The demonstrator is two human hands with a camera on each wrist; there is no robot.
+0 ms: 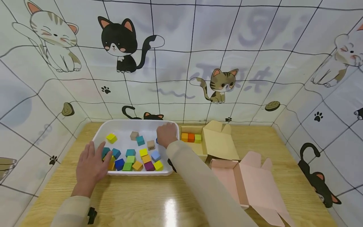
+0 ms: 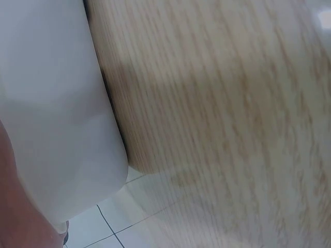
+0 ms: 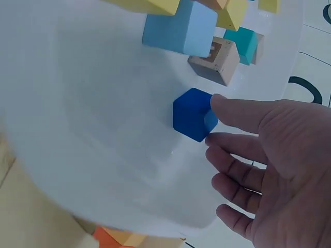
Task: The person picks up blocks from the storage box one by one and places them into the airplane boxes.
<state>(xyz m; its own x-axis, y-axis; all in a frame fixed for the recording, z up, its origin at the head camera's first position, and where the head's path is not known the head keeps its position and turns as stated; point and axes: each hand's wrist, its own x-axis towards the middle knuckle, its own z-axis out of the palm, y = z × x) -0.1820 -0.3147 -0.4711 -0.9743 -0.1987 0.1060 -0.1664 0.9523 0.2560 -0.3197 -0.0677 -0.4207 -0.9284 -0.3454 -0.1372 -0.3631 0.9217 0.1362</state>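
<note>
A white plastic tray (image 1: 124, 124) holds many coloured cubes. At its far right corner, my right hand (image 1: 166, 134) pinches a dark blue cube (image 3: 194, 113) between thumb and index finger; the right wrist view shows the other fingers (image 3: 235, 194) loosely bent beside it. The cube lies near the tray's floor. A grey printed cube (image 3: 216, 61) and a light blue cube (image 3: 178, 28) sit near it. My left hand (image 1: 92, 162) rests over the tray's left rim, fingers fairly straight, its thumb near a teal cube (image 1: 105, 152). Only part of that hand shows in the left wrist view.
Right of the tray stands an open yellow cardboard box (image 1: 198, 149) with orange, red-orange and yellow-green cubes in it. An open pink box (image 1: 227, 179) lies nearer, its lid (image 1: 263, 186) spread rightward. Cat-patterned sheeting (image 1: 175, 69) borders the wooden table (image 1: 136, 198).
</note>
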